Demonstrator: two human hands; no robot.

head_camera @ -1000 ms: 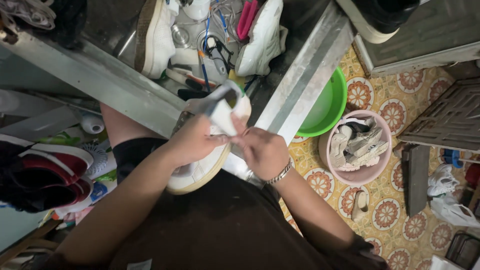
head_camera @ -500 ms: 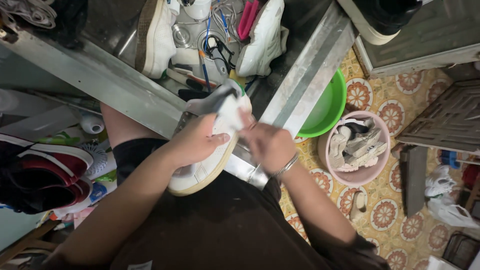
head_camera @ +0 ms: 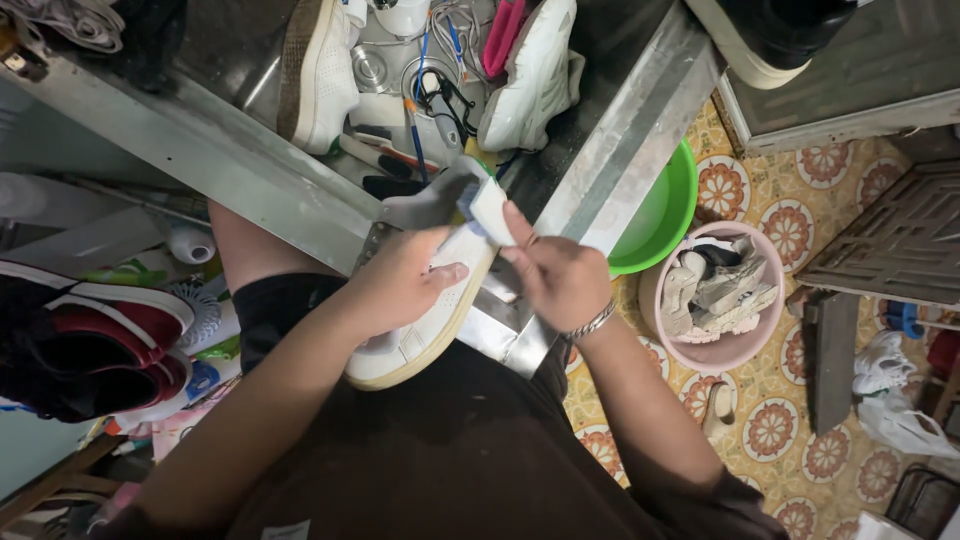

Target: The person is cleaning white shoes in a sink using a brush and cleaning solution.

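I look down at my two bare forearms meeting over my lap at the near edge of a metal worktop (head_camera: 200, 165). My left hand (head_camera: 400, 285) comes in from the lower left, wrist straight, palm laid across the side of a white shoe (head_camera: 425, 325); its grip is clamped on the shoe, thumb pressed on the upper, fingers wrapped under where I cannot see them. The shoe lies tilted, heel toward my body, toe pointing to the far side, resting against the worktop edge and over my black shirt. My right hand (head_camera: 560, 280), a metal bracelet (head_camera: 590, 324) on its wrist, reaches in from the lower right with the wrist bent inward. Its fingers are pinched together on a white cloth (head_camera: 490, 208), held against the toe of the shoe beside the grey tongue (head_camera: 425, 205).

In the sunken worktop on the far side stand two more white shoes (head_camera: 320, 75), among brushes and a pink tool (head_camera: 500, 35). To the right, on the patterned tile floor (head_camera: 790, 420), a green basin (head_camera: 660, 210) sits touching a pink basin (head_camera: 720, 300) filled with pale shoes. On the left, near my left elbow, lie red-and-black shoes (head_camera: 90, 340).
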